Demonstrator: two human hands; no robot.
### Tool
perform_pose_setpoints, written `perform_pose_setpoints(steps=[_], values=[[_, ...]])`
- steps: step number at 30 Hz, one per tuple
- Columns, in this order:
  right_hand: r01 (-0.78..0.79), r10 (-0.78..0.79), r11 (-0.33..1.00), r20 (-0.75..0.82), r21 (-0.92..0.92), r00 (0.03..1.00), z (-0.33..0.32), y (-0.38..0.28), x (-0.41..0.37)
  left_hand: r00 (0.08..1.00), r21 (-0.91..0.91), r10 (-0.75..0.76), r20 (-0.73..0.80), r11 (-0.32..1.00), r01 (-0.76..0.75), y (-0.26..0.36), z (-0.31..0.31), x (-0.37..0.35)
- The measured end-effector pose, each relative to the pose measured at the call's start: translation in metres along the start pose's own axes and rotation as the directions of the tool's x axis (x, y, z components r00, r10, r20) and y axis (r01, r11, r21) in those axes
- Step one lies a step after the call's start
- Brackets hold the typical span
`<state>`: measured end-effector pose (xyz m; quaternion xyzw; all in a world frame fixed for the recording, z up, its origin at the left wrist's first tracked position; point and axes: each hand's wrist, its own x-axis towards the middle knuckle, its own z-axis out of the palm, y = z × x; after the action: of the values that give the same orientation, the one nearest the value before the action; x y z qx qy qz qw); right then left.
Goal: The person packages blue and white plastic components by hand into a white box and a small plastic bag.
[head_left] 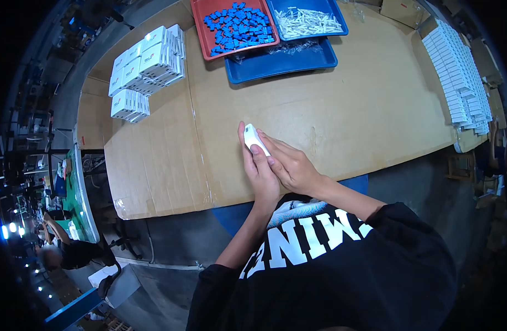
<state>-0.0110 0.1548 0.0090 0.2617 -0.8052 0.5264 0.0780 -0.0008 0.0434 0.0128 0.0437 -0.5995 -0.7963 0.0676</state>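
Near the middle of the table, a small white box (251, 135) is pressed between both hands, held up at a tilt. My left hand (263, 175) is closed along its left side, with the thumb on its near face. From the right, my right hand (295, 166) lies against the box with the fingers together and the thumb near the left thumb. A small grey mark shows on the box's far end. Much of the box is hidden by my fingers and palms.
Stacks of white boxes (133, 70) stand at the left. Beyond my hands are a red tray (197, 25) of blue parts, a blue tray (344, 27) of slender white pieces, and a lower blue tray (281, 69). More white boxes (457, 77) line the right. A person (79, 252) is at far left.
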Motion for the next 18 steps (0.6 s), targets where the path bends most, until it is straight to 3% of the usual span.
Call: perform_pose_setpoints(steps=[5, 10, 12, 15, 18], values=[[0.128, -0.13, 0.991, -0.061, -0.025, 0.99, 0.002, 0.002, -0.001, 0.998, -0.013, 0.059, 0.017, 0.998, -0.059, 0.005, -0.001, -0.006], [0.127, -0.128, 0.992, -0.067, -0.009, 0.99, 0.002, -0.001, -0.005, 0.995, 0.003, 0.104, 0.007, 0.995, -0.104, 0.003, -0.002, -0.01], [0.122, -0.121, 0.992, -0.059, 0.015, 0.991, 0.0, -0.002, -0.005, 0.997, -0.101, 0.082, 0.009, 0.992, -0.081, 0.0, -0.003, -0.012], [0.162, -0.16, 0.987, -0.065, 0.021, 0.985, 0.002, -0.012, 0.003, 0.996, -0.114, 0.093, -0.01, 0.989, -0.093, 0.005, -0.004, -0.01], [0.105, -0.098, 0.982, -0.051, 0.154, 0.994, 0.002, -0.016, 0.008, 0.985, -0.133, 0.17, 0.029, 0.977, -0.165, -0.002, -0.02, 0.002]])
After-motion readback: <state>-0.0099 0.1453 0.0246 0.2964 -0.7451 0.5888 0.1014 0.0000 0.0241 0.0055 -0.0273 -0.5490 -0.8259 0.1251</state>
